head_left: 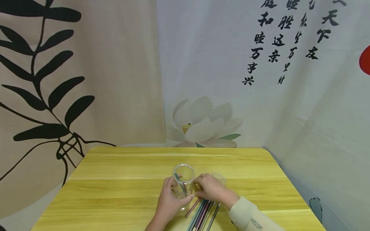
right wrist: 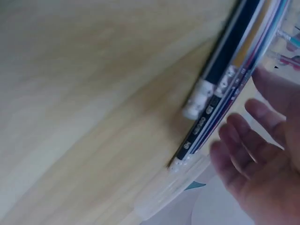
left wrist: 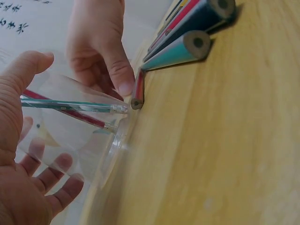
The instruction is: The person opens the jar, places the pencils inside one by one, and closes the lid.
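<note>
My left hand [head_left: 171, 200] grips an upright clear plastic cup [head_left: 184, 165], thumb on one side and fingers round the other. Inside it lean a teal pencil [left wrist: 75, 105] and a red pencil [left wrist: 77, 115], their eraser ends at the bottom. Just right of the cup is my right hand [head_left: 212, 188], its fingers loosely bent and parted from the thumb. The thumb comes close to a loose red pencil [head_left: 192, 208] on the table. Below that hand lies a bundle of several pencils [head_left: 202, 213], their white eraser ends [right wrist: 199, 101] showing in the right wrist view.
A clear round lid [head_left: 218, 177] lies on the table behind my right hand. The wood-grain table [head_left: 115, 186] ends at a back edge against hanging cloths [head_left: 202, 73] printed with a plant, a lotus and writing.
</note>
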`<state>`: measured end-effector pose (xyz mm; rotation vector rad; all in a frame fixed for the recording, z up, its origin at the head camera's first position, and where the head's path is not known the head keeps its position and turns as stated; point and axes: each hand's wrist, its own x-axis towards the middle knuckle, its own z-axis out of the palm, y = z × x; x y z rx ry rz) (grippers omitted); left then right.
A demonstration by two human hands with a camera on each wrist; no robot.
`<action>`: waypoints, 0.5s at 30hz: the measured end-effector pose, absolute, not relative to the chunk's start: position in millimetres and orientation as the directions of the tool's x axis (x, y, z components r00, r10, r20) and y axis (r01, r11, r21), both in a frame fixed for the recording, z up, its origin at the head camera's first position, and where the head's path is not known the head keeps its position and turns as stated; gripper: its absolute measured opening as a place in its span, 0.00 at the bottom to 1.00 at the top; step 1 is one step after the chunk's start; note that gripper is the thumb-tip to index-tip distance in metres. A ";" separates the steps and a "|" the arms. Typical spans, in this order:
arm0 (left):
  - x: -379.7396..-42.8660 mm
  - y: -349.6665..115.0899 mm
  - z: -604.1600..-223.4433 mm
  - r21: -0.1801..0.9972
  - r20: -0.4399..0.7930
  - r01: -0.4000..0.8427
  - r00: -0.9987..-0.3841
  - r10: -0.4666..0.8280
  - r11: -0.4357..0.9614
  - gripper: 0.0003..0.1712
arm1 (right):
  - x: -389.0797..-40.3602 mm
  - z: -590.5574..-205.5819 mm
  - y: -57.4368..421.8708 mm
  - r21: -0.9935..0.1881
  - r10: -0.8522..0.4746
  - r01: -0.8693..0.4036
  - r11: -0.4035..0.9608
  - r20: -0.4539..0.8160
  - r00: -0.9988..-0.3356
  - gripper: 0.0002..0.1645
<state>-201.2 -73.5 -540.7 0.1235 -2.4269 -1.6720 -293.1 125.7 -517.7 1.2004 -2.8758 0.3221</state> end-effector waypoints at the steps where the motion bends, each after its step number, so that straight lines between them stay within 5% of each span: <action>1: -201.3 -73.1 -540.5 0.932 0.110 0.041 -0.979 -0.174 0.359 0.47 | -292.0 -517.7 127.6 -0.154 -0.688 -0.697 0.700 0.116 -0.716 0.24; 5: -201.9 -72.4 -539.4 0.933 0.114 0.045 -0.978 -0.174 0.356 0.47 | -289.5 -519.6 134.9 -0.069 -0.577 -0.602 0.795 0.219 -0.787 0.20; 15: -201.0 -72.8 -539.6 0.938 0.102 0.040 -0.981 -0.165 0.345 0.48 | -286.7 -518.8 152.1 -0.195 -0.451 -0.487 0.851 0.202 -0.869 0.16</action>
